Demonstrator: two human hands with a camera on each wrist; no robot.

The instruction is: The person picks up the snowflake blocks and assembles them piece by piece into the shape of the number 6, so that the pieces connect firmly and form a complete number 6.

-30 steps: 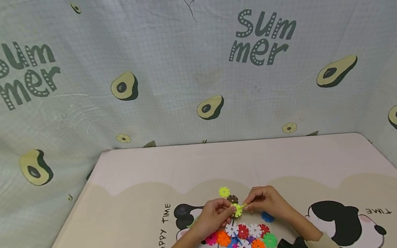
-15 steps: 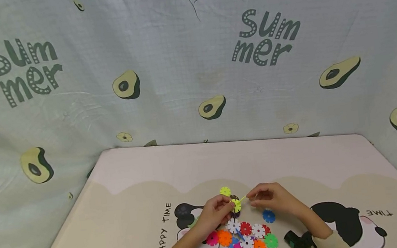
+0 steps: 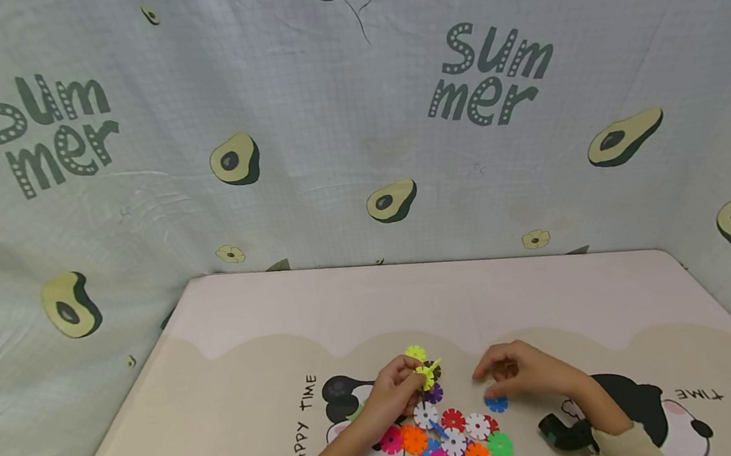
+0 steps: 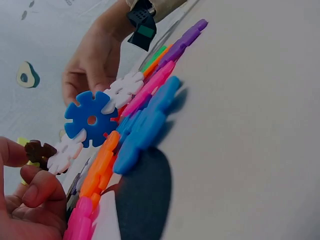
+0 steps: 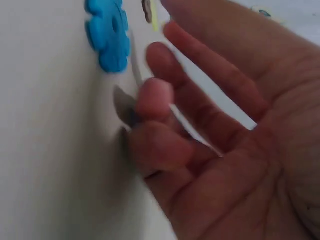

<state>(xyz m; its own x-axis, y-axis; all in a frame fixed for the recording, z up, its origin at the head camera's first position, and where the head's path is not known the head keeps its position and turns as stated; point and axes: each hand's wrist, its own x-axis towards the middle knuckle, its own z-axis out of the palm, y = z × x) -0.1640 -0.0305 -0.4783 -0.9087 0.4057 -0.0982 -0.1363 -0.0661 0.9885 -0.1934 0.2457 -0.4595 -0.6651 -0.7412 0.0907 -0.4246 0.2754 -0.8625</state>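
Pale cloth printed with avocados and the word "summer" hangs behind the bench (image 3: pixel 551 289), whose pink and beige cover carries black-and-white cartoon animals. We see a person's left hand (image 3: pixel 391 392) pinching a yellow notched disc (image 3: pixel 427 377) between thumb and fingertips, near the middle of the bench; a narrow yellow piece (image 3: pixel 435 365) sticks out from it. Just beside these we find a brown disc (image 3: pixel 434 373), with a yellow-green disc (image 3: pixel 415 353) beyond and a purple disc (image 3: pixel 434 393) nearer to us. Across a gap, the right hand (image 3: pixel 523 370) has its fingers loosely bent and apart, with nothing visible in them. One blue disc (image 3: pixel 497 404) lies just under its thumb side, and we cannot tell whether they touch. Nearer to us, between the two forearms, many discs lie clustered: pink (image 3: pixel 391 440), orange (image 3: pixel 414 440), red (image 3: pixel 453 420), green (image 3: pixel 499 446) and others. From the left wrist we see an upright blue disc (image 4: pixel 80 118) among them, touching white discs (image 4: pixel 125 89) on either side.
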